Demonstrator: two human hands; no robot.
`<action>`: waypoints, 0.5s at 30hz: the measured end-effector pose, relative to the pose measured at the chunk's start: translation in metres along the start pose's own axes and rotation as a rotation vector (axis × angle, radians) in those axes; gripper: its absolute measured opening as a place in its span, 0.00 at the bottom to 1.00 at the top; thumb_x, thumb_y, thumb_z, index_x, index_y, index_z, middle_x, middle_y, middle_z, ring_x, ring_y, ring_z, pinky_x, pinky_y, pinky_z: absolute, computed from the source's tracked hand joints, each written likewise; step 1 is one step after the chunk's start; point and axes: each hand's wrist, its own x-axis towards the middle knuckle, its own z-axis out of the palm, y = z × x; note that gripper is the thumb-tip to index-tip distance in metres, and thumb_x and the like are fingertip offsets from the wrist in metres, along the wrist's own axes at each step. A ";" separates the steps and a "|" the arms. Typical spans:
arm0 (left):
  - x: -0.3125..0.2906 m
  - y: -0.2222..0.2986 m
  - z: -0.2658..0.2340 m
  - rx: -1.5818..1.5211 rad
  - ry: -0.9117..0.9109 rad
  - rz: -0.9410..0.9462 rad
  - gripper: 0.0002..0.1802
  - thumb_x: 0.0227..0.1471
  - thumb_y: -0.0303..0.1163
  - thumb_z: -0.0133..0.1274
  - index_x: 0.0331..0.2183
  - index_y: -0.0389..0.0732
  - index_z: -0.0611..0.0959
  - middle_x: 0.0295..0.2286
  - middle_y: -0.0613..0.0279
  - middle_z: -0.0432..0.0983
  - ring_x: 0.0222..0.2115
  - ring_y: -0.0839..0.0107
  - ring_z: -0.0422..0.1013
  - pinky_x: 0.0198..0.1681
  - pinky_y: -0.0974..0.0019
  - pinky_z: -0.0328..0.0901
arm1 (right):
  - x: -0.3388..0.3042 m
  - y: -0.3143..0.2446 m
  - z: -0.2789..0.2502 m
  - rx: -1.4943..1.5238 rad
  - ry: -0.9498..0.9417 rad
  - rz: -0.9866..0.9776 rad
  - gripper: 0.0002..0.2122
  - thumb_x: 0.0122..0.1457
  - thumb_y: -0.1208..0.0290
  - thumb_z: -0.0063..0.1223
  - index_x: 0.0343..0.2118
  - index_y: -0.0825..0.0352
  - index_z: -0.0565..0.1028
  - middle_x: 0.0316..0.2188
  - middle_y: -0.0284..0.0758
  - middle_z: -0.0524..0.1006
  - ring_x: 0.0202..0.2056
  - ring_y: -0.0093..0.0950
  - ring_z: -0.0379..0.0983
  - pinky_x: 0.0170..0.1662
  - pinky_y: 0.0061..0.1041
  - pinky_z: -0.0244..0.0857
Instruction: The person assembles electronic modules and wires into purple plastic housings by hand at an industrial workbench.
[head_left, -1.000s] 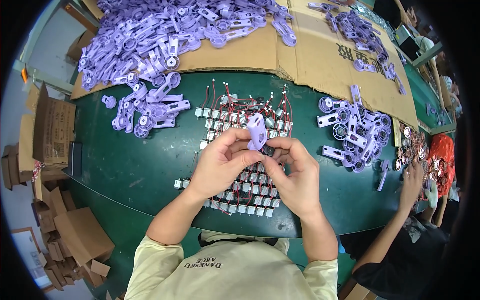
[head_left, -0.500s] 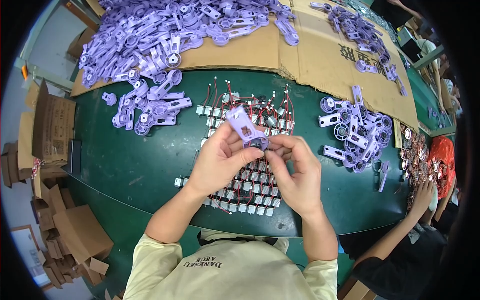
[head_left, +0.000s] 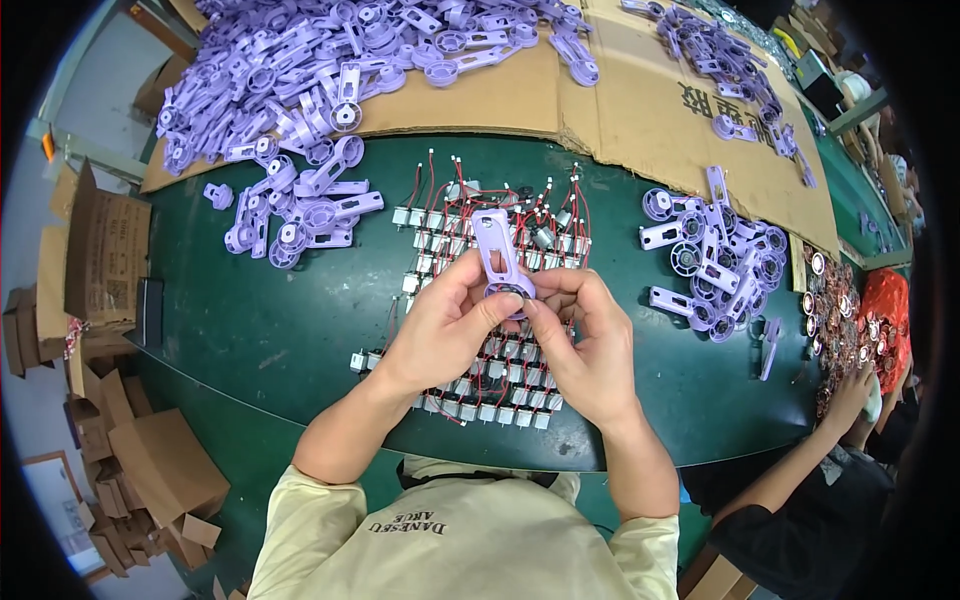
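Note:
Between both hands I hold a purple plastic housing (head_left: 494,240), its slotted handle pointing away from me and its round ring end towards me. My left hand (head_left: 445,325) grips the ring from the left, thumb on its face. From the right, my right hand (head_left: 583,340) pinches the same ring between thumb and fingers. Something dark sits inside the ring, mostly hidden by my thumbs. Beneath my hands, rows of small silver motors (head_left: 515,372) with red and black wires lie on the green table (head_left: 270,335).
Loose purple housings (head_left: 300,215) lie to the left, and a similar pile (head_left: 715,260) to the right. A big heap (head_left: 300,70) covers cardboard (head_left: 620,110) at the back. At far right, another person's hand (head_left: 850,395) touches copper-coloured round parts (head_left: 825,330) beside a red bag (head_left: 882,310).
The housing has turned from tilting left to standing nearly straight, its handle now pointing away from me. Both hands keep hold of it and have shifted only slightly.

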 end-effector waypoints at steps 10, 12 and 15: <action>0.000 0.004 -0.001 -0.016 0.019 -0.036 0.19 0.59 0.23 0.49 0.52 0.32 0.70 0.42 0.58 0.73 0.43 0.72 0.72 0.46 0.67 0.71 | 0.007 -0.001 -0.012 0.429 -0.029 0.285 0.11 0.63 0.75 0.51 0.46 0.71 0.71 0.34 0.31 0.77 0.35 0.16 0.71 0.38 0.16 0.65; -0.001 0.002 0.001 -0.017 -0.012 -0.015 0.19 0.59 0.23 0.49 0.52 0.32 0.70 0.42 0.57 0.73 0.43 0.72 0.73 0.45 0.67 0.72 | 0.007 -0.002 -0.010 0.486 -0.042 0.316 0.11 0.63 0.74 0.50 0.47 0.71 0.70 0.34 0.31 0.77 0.36 0.16 0.71 0.39 0.16 0.65; -0.003 0.002 0.009 -0.008 0.061 0.012 0.17 0.58 0.22 0.49 0.50 0.31 0.71 0.40 0.58 0.74 0.42 0.71 0.74 0.45 0.68 0.73 | 0.005 0.000 -0.008 0.586 -0.060 0.321 0.10 0.63 0.75 0.49 0.46 0.70 0.68 0.35 0.32 0.76 0.37 0.16 0.70 0.40 0.17 0.64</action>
